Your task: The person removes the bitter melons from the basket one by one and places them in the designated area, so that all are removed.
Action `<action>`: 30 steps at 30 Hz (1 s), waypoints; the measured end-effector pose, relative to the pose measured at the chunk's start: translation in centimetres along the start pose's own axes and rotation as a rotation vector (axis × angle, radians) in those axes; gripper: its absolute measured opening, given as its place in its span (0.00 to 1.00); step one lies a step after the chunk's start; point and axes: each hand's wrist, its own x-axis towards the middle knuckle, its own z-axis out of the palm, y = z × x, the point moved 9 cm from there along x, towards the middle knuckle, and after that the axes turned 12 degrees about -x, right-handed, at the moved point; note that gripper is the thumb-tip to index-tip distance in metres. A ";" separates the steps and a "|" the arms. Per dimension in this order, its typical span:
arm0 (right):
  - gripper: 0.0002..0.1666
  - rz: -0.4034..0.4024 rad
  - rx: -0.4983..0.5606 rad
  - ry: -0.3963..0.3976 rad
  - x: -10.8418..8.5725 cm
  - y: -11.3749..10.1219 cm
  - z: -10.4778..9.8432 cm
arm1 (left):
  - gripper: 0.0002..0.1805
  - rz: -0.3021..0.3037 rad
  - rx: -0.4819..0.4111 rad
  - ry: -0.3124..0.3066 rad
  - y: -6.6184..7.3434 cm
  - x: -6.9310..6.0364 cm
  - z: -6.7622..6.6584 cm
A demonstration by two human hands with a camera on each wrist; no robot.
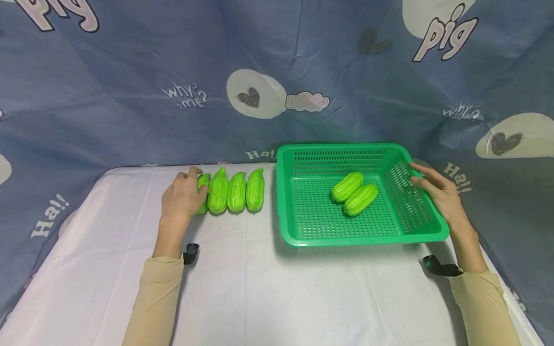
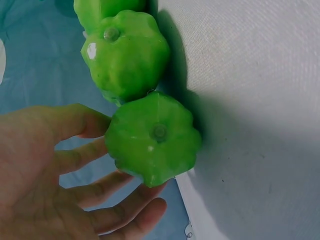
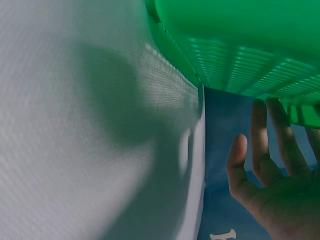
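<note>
Four bright green, ribbed bitter melons lie side by side on the white table, left of the basket. My left hand (image 1: 182, 192) is around the leftmost bitter melon (image 2: 154, 139), thumb on one side and fingers curled on the other; in the head view the hand hides part of it. Beside it is the second bitter melon (image 1: 218, 192), then the third (image 1: 236, 193) and the rightmost (image 1: 255, 191). My right hand (image 1: 441, 194) grips the right rim of the green plastic basket (image 1: 365, 241), some fingers outside its slotted wall. Inside the basket lie two more bitter melons (image 1: 361, 199).
A blue printed cloth (image 1: 207, 129) hangs behind the table and down its sides. The white tablecloth (image 1: 277, 298) covers the surface in front of the basket. Black wrist mounts (image 1: 441, 266) sit on both forearms.
</note>
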 end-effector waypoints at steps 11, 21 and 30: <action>0.31 -0.029 0.020 0.020 0.0 -0.3 -0.2 | 0.29 0.004 0.035 -0.006 0.0 -0.2 -0.5; 0.31 -0.013 -0.004 0.011 -0.1 0.0 -0.1 | 0.27 0.024 0.065 0.081 1.7 -0.9 -1.5; 0.32 0.001 0.002 -0.001 -0.1 -0.1 0.0 | 0.25 0.114 0.067 0.146 5.2 -1.9 -1.7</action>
